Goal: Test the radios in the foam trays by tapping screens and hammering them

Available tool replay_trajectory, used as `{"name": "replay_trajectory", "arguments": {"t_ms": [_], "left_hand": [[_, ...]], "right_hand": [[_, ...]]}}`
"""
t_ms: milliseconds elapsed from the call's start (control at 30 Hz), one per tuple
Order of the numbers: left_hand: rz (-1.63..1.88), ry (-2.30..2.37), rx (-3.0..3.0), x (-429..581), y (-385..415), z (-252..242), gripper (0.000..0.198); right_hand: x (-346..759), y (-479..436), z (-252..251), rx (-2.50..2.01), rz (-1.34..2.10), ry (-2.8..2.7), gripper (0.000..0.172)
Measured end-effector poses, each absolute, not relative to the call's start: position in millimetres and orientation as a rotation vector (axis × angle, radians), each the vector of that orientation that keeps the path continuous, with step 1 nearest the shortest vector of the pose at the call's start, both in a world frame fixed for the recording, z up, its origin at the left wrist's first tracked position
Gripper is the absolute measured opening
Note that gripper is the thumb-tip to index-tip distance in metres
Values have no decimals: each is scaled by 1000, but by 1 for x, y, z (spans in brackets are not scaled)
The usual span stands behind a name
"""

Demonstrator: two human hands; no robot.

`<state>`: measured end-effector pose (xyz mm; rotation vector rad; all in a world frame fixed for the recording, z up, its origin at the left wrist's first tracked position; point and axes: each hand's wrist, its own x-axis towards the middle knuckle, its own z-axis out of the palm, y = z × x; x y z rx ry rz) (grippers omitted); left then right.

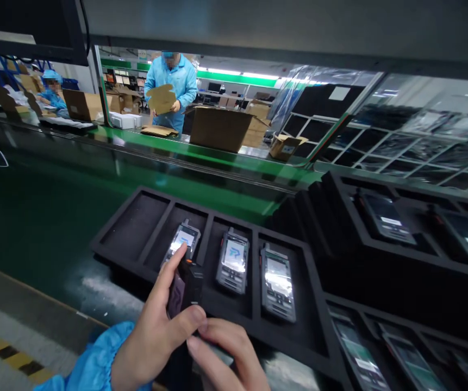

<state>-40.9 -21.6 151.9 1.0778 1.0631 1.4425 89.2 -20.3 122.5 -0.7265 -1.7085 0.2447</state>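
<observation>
My left hand [158,328] is wrapped round a dark handheld radio [188,285], which is held on edge with a glossy face to the left and an orange spot at its top. My right hand [229,355] has its fingers curled at the lower end of that radio, by my left thumb; what they grip there is partly hidden. Just beyond lies a black foam tray [156,231]. Three handheld radios lie in it: a left one [187,239], a middle one [234,260] and a right one [278,282], all with lit screens.
Stacked black trays [380,271] with more radios stand at the right. A green bench top [46,212] stretches left. Across a ledge, a co-worker [182,81] in blue holds cardboard beside a large carton [219,129]; another person [52,95] sits far left. A rail [234,27] crosses overhead.
</observation>
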Motion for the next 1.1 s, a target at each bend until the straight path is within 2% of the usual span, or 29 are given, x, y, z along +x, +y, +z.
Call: {"name": "replay_trajectory", "arguments": {"t_ms": [67, 133, 267, 367, 467, 633, 1100], "left_hand": [[1486, 1067, 1025, -39, -20, 150, 75], [1542, 1084, 931, -38, -18, 150, 77], [1575, 1143, 882, -37, -20, 156, 79], [1515, 1146, 972, -41, -22, 158, 75], [1388, 1066, 1011, -51, -24, 158, 75], [1217, 850, 1085, -67, -28, 152, 95], [1347, 1109, 1020, -47, -34, 144, 95]], "right_hand": [[89, -17, 118, -704, 301, -1660, 33], [87, -18, 113, -722, 554, -1574, 34], [79, -29, 109, -653, 1399, -1316, 55], [74, -34, 109, -598, 1722, -1196, 60], [77, -32, 106, -683, 1699, -1214, 65], [84, -26, 95, -747, 1530, -1308, 68], [85, -23, 86, -758, 1406, -1352, 76]]}}
